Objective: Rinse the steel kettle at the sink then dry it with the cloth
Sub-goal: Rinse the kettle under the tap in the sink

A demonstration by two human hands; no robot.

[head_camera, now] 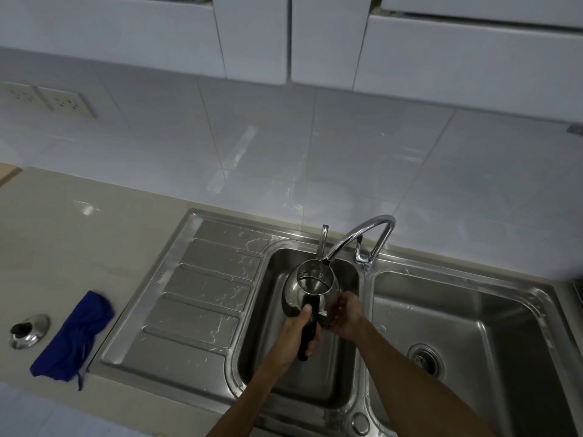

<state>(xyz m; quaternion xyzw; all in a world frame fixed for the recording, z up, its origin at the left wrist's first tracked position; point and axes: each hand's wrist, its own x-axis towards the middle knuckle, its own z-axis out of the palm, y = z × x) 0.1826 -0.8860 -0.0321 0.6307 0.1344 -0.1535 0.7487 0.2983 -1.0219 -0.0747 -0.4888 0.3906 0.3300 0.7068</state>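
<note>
The steel kettle (pixel 310 287) hangs over the left sink basin (pixel 274 357), its open mouth right under the tap's spout (pixel 326 263). My left hand (pixel 298 331) is shut on its black handle. Fingers of my right hand (pixel 345 313) rest against the kettle's right side. No stream of water can be made out. The blue cloth (pixel 74 337) lies crumpled on the beige counter, left of the drainboard. The kettle's steel lid (pixel 28 331) with a black knob sits on the counter left of the cloth.
A ribbed, wet drainboard (pixel 195 298) lies between the cloth and the basin. The right basin (pixel 473 326) has a drain strainer. The chrome tap (pixel 372 234) arches from the back rim. Wall sockets (pixel 67 104) sit at upper left, cabinets overhead.
</note>
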